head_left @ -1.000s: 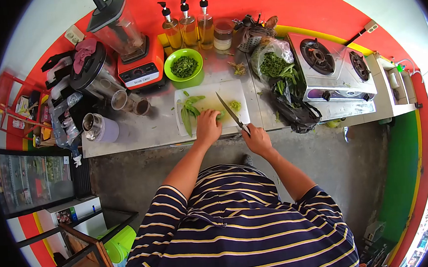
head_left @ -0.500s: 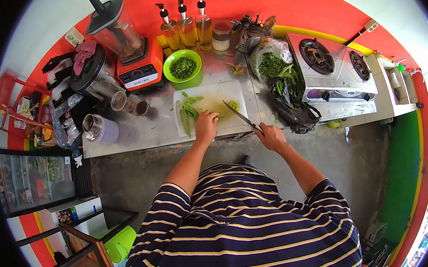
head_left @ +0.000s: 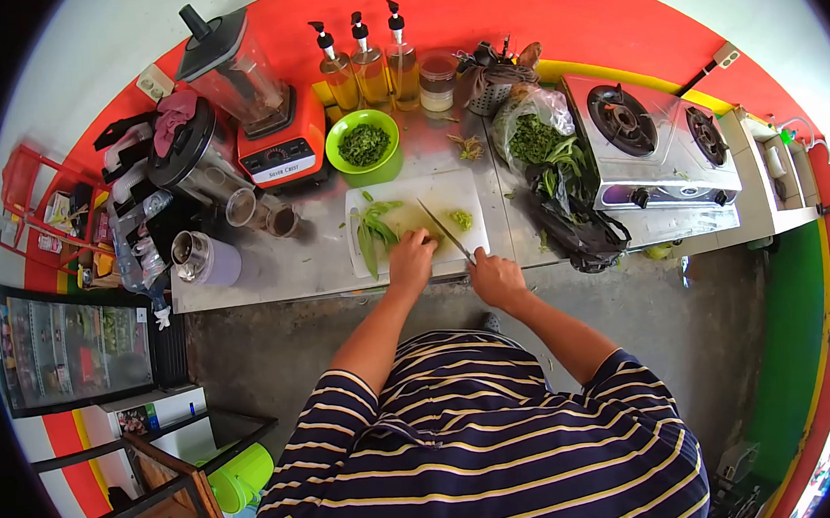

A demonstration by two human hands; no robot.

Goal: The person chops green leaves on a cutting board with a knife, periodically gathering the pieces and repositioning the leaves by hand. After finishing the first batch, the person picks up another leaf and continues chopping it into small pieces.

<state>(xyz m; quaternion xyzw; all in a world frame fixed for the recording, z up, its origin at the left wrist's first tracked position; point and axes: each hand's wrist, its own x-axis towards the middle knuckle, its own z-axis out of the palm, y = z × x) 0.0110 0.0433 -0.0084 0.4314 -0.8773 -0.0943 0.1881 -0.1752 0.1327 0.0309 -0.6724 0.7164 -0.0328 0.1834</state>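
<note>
A white cutting board [head_left: 357, 255] lies near the counter's front edge. My right hand [head_left: 498, 277] grips the handle of a kitchen knife [head_left: 450, 230], its blade pointing up and left across the board. Close to the left of the blade, my left hand [head_left: 412, 261] has its fingers curled down on the board, closed on green leaves that they mostly hide. Long green leaves [head_left: 371, 241] lie on the board left of this hand. Finely cut light-green bits [head_left: 460, 219] sit in a small pile right of the blade.
Behind the board stands a green bowl [head_left: 367, 171] of chopped greens, beside a blender [head_left: 278, 153]. Pump bottles [head_left: 370, 74] line the wall. Bags of leafy greens [head_left: 537, 145] and a gas stove [head_left: 660, 179] stand right. Cups [head_left: 241, 209] stand left.
The knife has shifted left and its blade now lies closer to my left hand. My right hand has moved left and slightly down. The left hand's fingers are more curled.
</note>
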